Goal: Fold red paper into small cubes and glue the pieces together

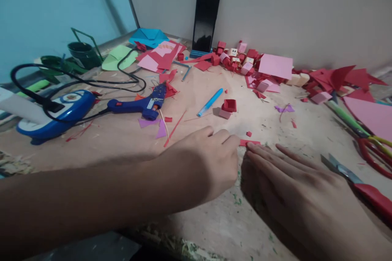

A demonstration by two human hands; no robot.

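Observation:
A short red paper strip lies on the tabletop between my two hands. My left hand is closed, its fingers curled over the strip's left end; the fingertips and thumb are hidden. With fingers stretched out, my right hand rests low over the table, a fingertip touching the strip's right part. Its thumb does not show. Just beyond the strip is a tiny red paper scrap. Farther back sit a small open red paper box and a blue pen.
A blue glue gun lies at left, its cord running to a blue-and-white power strip. A phone stands against the wall beside piled paper cubes. A red-handled cutter and scissors lie at right.

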